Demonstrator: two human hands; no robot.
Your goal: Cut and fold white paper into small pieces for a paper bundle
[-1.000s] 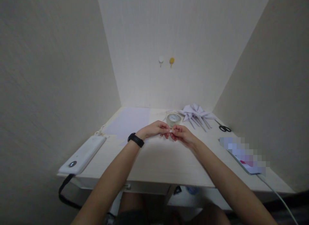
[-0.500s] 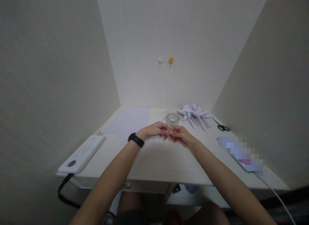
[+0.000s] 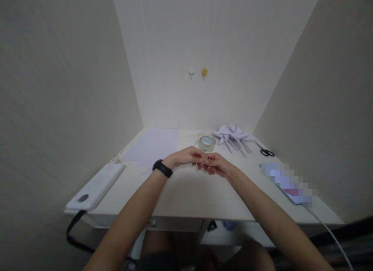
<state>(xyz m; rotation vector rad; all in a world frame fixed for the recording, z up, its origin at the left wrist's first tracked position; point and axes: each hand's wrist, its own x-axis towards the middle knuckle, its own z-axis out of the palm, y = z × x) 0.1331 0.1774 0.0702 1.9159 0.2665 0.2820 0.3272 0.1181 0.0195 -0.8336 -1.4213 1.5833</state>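
Observation:
My left hand (image 3: 194, 156) and my right hand (image 3: 216, 163) meet above the middle of the desk, with fingers bent and pinched together. Between the fingertips shows a tiny white piece (image 3: 205, 161), too small to name for certain and mostly covered by the fingers. A black watch sits on my left wrist. Just behind the hands lies a roll of clear tape (image 3: 206, 143). Folded white paper pinwheels (image 3: 234, 137) with paper stems are heaped to its right.
Pale paper sheets (image 3: 155, 145) lie at the back left. A white box-like device (image 3: 96, 187) with a black strap rests at the left edge. Black-handled scissors (image 3: 266, 152) and a blurred-out phone-like device (image 3: 287, 184) with a white cable are on the right. Walls enclose three sides.
The fingers of both hands have drawn closer together, and the right fingers now overlap the left fingertips. The view has shifted slightly; the things on the desk stay put.

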